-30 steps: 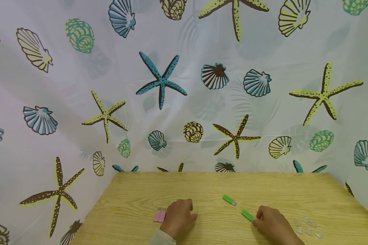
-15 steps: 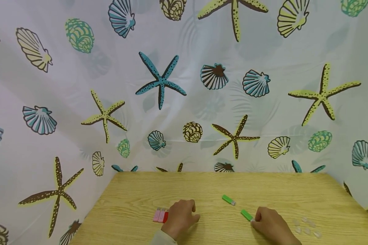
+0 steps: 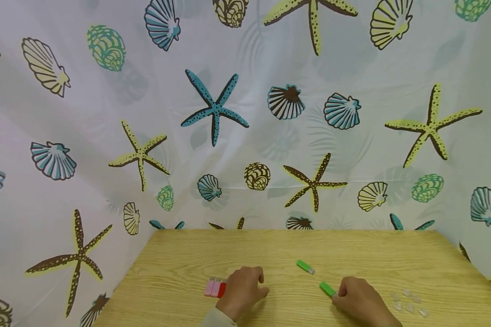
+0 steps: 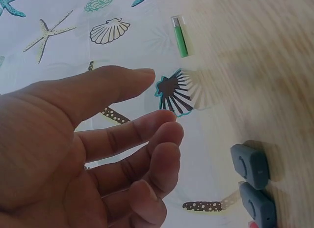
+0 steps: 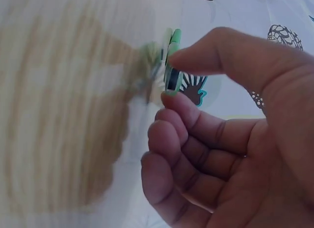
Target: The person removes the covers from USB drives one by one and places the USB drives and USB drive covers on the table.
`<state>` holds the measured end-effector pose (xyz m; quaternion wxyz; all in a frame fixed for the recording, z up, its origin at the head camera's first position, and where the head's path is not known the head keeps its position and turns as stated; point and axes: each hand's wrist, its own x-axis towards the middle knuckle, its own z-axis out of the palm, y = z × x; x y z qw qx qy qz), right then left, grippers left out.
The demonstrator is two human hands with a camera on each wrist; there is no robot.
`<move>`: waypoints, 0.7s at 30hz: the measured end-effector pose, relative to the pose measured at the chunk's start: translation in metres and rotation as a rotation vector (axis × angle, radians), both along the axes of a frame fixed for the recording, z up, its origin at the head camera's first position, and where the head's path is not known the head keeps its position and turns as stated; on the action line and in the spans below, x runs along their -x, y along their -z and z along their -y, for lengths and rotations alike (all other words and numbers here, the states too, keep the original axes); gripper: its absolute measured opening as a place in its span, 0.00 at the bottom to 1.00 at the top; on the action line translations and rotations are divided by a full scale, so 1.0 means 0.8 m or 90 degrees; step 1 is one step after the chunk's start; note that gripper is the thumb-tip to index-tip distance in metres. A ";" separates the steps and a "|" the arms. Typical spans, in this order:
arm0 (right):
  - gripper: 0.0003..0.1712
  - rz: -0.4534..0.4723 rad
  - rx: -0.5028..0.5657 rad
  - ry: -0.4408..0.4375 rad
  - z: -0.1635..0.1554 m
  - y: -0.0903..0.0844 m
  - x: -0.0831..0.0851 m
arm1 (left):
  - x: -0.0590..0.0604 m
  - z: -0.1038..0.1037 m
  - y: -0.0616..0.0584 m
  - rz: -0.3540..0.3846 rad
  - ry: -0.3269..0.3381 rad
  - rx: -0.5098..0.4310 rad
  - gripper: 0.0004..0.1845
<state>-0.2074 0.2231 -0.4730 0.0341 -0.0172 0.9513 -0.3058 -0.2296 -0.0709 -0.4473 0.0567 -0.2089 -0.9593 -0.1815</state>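
Observation:
My right hand (image 3: 358, 297) pinches the near end of a green USB stick (image 3: 327, 289) between thumb and index finger, low over the table. In the right wrist view the stick's dark end (image 5: 172, 79) shows between those fingertips. A second green USB stick (image 3: 305, 266), its metal plug toward the right, lies just beyond. My left hand (image 3: 242, 290) hovers with fingers loosely bent and nothing in its grasp. Beside it lie two pink USB sticks (image 3: 212, 288) and a red USB stick (image 3: 222, 291), partly hidden by the hand.
Several small clear pieces (image 3: 410, 308) lie on the wooden table (image 3: 180, 254) right of my right hand. Two dark grey-blue blocks (image 4: 250, 165) show beneath my left hand in its wrist view. A shell-patterned cloth (image 3: 245, 150) hangs behind and along both sides.
My left hand has drifted a little to the right, uncovering more of the red USB stick. The green USB stick in my right hand has shifted slightly left with that hand.

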 end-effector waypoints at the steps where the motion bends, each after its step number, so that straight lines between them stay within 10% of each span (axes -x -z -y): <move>1: 0.10 -0.003 0.001 -0.002 0.001 -0.001 0.000 | 0.000 0.000 -0.001 -0.001 0.001 0.000 0.09; 9: 0.08 -0.036 0.063 -0.107 -0.001 -0.016 -0.003 | -0.006 -0.004 -0.009 0.025 0.035 -0.051 0.09; 21: 0.07 -0.137 0.127 -0.280 0.027 -0.077 -0.029 | -0.009 -0.008 -0.026 0.313 0.210 -0.358 0.11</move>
